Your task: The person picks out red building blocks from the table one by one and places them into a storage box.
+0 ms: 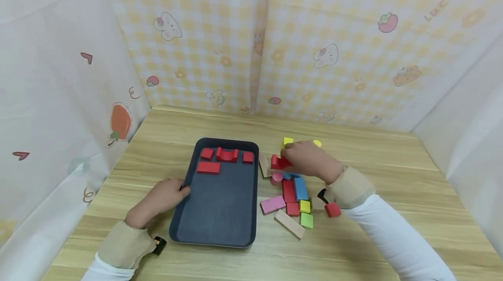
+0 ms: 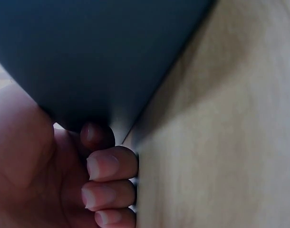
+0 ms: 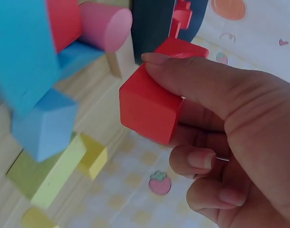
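My right hand point(image 1: 308, 158) pinches a red block with a curved notch point(image 3: 147, 102) between thumb and fingers, above a cluster of loose blocks. Right beside that hand in the head view are a pink cylinder point(image 1: 277, 178) and a wooden strip point(image 1: 264, 165). With the thumb over its rim and the fingers curled along its outer wall, my left hand point(image 1: 163, 196) grips the left side of a dark tray point(image 1: 214, 243). Inside the tray, toward its far end, lie several red blocks, among them a notched one point(image 1: 227, 155) and a flat rectangular one point(image 1: 208, 168).
Right of the tray, the wooden table point(image 1: 377, 246) bears a blue block point(image 1: 301, 189), a pink block point(image 1: 273, 204), a light green block point(image 1: 306, 220) and a plain wooden plank point(image 1: 290, 224). A red block point(image 1: 332, 210) lies by the right sleeve. Patterned curtains point(image 1: 220, 45) enclose the table.
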The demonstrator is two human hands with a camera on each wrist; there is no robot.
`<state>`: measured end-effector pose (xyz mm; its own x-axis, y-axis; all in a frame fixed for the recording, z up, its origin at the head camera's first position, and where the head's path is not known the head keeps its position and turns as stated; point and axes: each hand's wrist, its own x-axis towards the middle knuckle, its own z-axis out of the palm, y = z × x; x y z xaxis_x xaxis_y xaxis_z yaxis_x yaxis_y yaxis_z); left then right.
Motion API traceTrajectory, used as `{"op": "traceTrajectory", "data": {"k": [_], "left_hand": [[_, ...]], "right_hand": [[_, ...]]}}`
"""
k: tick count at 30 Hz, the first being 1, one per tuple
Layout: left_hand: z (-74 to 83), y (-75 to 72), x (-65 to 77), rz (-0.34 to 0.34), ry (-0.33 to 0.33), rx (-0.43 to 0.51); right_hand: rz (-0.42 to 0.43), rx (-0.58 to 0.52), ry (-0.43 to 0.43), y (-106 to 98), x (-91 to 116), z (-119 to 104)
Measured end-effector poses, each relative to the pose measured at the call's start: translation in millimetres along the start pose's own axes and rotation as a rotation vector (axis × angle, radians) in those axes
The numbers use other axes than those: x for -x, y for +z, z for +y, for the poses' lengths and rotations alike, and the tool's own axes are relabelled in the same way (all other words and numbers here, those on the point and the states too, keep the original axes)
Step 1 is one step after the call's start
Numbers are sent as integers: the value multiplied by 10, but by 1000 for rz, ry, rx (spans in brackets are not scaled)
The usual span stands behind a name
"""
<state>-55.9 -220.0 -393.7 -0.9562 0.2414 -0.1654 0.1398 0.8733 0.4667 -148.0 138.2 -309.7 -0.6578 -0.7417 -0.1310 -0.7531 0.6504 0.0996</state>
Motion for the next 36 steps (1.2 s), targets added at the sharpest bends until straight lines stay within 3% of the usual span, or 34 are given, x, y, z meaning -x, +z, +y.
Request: {"op": "traceTrajectory", "data": {"k": [10, 20, 29, 36], "left_hand": [[-11, 1, -23, 22, 6, 11], [30, -12, 17, 15, -9, 12], [-10, 6, 4, 24, 0, 9], [-42, 26, -12, 24, 7, 6]], "right_hand": [[26, 98, -54, -74, -246, -192], [-27, 134, -85, -147, -561, -425], [-10, 132, -123, 1, -763, -556], [-47, 153, -96, 71, -877, -636]]}}
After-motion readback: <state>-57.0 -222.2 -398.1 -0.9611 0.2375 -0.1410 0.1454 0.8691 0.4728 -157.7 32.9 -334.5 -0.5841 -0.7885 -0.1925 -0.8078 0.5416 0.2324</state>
